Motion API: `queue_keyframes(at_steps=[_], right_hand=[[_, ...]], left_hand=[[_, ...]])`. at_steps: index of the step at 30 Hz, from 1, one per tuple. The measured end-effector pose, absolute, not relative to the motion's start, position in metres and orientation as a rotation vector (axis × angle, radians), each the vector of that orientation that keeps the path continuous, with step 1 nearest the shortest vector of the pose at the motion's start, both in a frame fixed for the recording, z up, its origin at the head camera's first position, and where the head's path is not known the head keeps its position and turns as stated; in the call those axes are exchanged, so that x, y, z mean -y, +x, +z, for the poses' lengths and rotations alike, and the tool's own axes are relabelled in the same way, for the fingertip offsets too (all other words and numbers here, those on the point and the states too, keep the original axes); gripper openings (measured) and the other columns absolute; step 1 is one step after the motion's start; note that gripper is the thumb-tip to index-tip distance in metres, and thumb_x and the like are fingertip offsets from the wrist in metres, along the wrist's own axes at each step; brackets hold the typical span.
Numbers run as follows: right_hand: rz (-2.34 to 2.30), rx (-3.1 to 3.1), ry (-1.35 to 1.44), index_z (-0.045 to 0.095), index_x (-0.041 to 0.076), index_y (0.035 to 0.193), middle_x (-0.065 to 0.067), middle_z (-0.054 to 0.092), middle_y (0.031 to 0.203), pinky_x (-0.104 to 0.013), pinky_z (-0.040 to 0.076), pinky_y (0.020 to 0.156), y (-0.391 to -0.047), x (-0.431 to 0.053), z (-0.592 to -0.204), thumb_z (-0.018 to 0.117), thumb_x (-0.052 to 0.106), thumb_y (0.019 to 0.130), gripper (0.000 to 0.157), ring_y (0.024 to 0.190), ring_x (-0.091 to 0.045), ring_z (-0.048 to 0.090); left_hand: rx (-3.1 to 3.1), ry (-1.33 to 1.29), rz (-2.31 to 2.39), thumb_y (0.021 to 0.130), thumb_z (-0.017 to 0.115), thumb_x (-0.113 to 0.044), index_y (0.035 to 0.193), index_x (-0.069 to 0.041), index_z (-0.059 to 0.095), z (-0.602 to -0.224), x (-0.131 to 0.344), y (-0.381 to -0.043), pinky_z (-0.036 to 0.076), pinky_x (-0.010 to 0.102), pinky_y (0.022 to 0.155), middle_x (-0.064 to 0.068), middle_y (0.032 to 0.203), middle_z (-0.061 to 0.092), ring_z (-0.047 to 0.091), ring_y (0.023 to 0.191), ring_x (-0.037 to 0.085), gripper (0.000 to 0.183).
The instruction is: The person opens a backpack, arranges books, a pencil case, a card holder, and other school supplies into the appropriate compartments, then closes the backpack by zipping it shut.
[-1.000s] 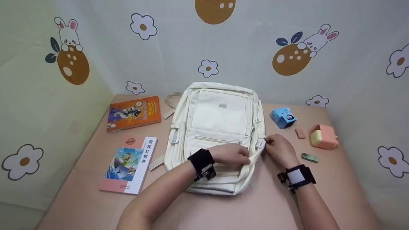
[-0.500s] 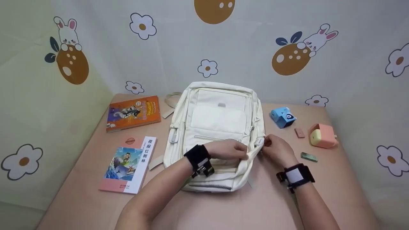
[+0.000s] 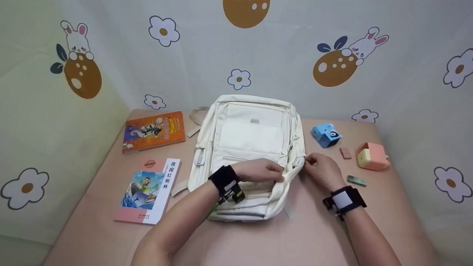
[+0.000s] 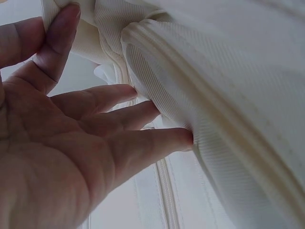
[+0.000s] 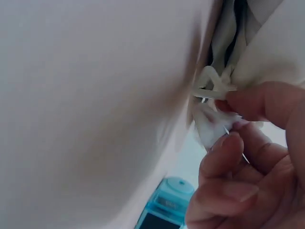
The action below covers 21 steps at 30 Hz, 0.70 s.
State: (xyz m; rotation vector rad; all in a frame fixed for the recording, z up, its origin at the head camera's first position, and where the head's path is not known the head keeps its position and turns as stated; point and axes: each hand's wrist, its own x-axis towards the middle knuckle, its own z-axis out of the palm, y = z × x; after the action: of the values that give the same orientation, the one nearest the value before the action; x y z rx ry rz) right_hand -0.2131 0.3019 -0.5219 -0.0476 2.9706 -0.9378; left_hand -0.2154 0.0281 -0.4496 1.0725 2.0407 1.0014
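A cream backpack lies front up on the table. My left hand reaches across its lower front; in the left wrist view, thumb and index finger pinch a fabric edge, and the other fingers are spread against the cloth beside a zipper. My right hand is at the bag's right side. In the right wrist view its fingers pinch a small whitish tab beside a white triangular ring. The tab's exact kind is unclear, partly covered by fingers.
Left of the bag lie an orange book and a pink-and-white book. On the right stand a blue pencil sharpener and a pink one, with a pink block and a green block. Patterned cloth walls surround the table.
My left hand has shifted slightly left and up, still pinching the fabric. The backpack's lower end has moved up a little, and more of a pale strap shows at its lower right.
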Motion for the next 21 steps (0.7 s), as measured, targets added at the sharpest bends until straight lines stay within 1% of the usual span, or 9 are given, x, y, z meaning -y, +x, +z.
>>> queue_keyframes(at_steps=[3, 7, 11, 13, 17, 19, 21], right_hand=[[-0.911, -2.985, -0.039, 0.073, 0.009, 0.099, -0.008, 0.071, 0.095, -0.046, 0.049, 0.078, -0.209, -0.304, -0.521, 0.065, 0.021, 0.093, 0.016, 0.085, -0.027, 0.063], [-0.872, -2.995, -0.020, 0.073, 0.010, 0.098, -0.007, 0.071, 0.096, -0.043, 0.047, 0.076, -0.207, -0.306, -0.520, 0.065, 0.022, 0.092, 0.016, 0.083, -0.026, 0.062], [-0.919, -2.947, 0.028, 0.070, 0.009, 0.097, -0.007, 0.068, 0.094, -0.039, 0.046, 0.073, -0.206, -0.307, -0.520, 0.065, 0.021, 0.091, 0.015, 0.082, -0.024, 0.059], [-0.982, -2.891, 0.050, 0.069, 0.007, 0.098, -0.008, 0.067, 0.088, -0.036, 0.046, 0.067, -0.205, -0.308, -0.520, 0.065, 0.019, 0.091, 0.014, 0.076, -0.024, 0.059], [-1.093, -2.798, 0.049, 0.069, 0.003, 0.105, -0.010, 0.066, 0.077, -0.033, 0.048, 0.055, -0.201, -0.310, -0.519, 0.063, 0.015, 0.095, 0.017, 0.062, -0.022, 0.060], [-1.096, -2.800, 0.011, 0.067, 0.002, 0.112, -0.011, 0.068, 0.080, -0.033, 0.050, 0.055, -0.199, -0.311, -0.520, 0.063, 0.015, 0.098, 0.020, 0.062, -0.022, 0.062], [-1.071, -2.827, -0.016, 0.064, 0.004, 0.119, -0.011, 0.068, 0.089, -0.033, 0.051, 0.060, -0.197, -0.312, -0.520, 0.065, 0.017, 0.098, 0.025, 0.069, -0.022, 0.062]], left_hand=[[-2.048, 1.076, 0.999, 0.101, 0.058, -0.023, 0.077, -0.009, 0.052, -0.452, -0.029, -0.215, 0.033, 0.022, 0.058, -0.010, 0.070, 0.042, 0.040, 0.060, 0.004, 0.029], [-2.065, 1.075, 0.994, 0.100, 0.059, -0.024, 0.073, -0.017, 0.049, -0.453, -0.030, -0.214, 0.032, 0.022, 0.057, -0.010, 0.069, 0.042, 0.039, 0.058, 0.004, 0.030], [-2.079, 1.081, 0.975, 0.100, 0.059, -0.025, 0.073, -0.018, 0.050, -0.453, -0.031, -0.214, 0.033, 0.023, 0.058, -0.010, 0.070, 0.043, 0.040, 0.060, 0.004, 0.030], [-2.082, 1.083, 0.968, 0.101, 0.059, -0.025, 0.072, -0.018, 0.049, -0.453, -0.031, -0.214, 0.033, 0.023, 0.059, -0.010, 0.070, 0.043, 0.041, 0.061, 0.004, 0.031], [-2.080, 1.086, 0.958, 0.101, 0.059, -0.025, 0.071, -0.019, 0.047, -0.453, -0.032, -0.214, 0.033, 0.023, 0.059, -0.010, 0.069, 0.042, 0.040, 0.060, 0.005, 0.033], [-2.084, 1.091, 0.944, 0.101, 0.059, -0.025, 0.072, -0.020, 0.047, -0.453, -0.032, -0.214, 0.033, 0.023, 0.059, -0.010, 0.068, 0.041, 0.040, 0.060, 0.005, 0.032], [-2.090, 1.102, 0.926, 0.101, 0.059, -0.025, 0.072, -0.020, 0.047, -0.453, -0.032, -0.214, 0.033, 0.023, 0.059, -0.010, 0.068, 0.041, 0.040, 0.060, 0.005, 0.032]])
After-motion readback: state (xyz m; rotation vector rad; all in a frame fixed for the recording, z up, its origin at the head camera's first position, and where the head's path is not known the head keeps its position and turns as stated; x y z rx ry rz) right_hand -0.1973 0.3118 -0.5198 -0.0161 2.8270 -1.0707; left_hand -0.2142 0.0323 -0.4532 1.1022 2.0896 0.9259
